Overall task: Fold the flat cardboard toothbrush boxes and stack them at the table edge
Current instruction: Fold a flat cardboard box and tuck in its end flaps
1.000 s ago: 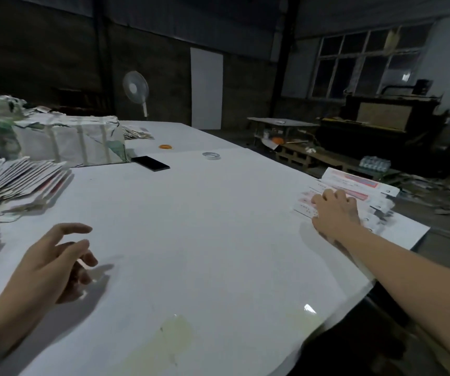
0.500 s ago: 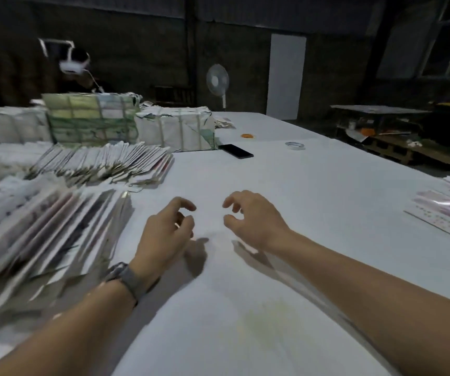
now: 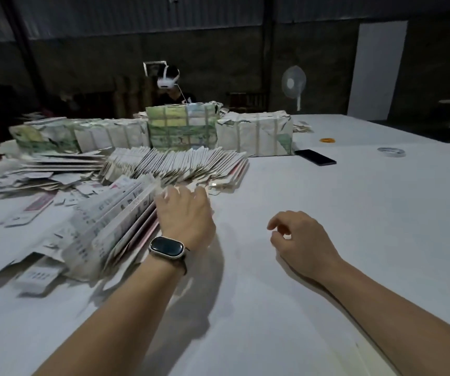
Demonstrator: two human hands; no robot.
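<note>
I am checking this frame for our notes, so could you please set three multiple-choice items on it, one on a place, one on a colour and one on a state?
1. Where does the dark phone lie?
A. on the table right of the wrapped bundles
B. under the left hand
C. on top of the fanned flat boxes

2. What colour is the table top?
A. green
B. white
C. red

3. What is the right hand doing?
A. gripping a folded box
B. pressing flat on the phone
C. holding nothing, fingers loosely curled over the table

Answers:
1 A, the phone lies on bare table beside the rightmost wrapped bundle.
2 B, the bare surface shows white throughout.
3 C, nothing shows in its grip, while the left hand reaches to the near stack of flat boxes.
</note>
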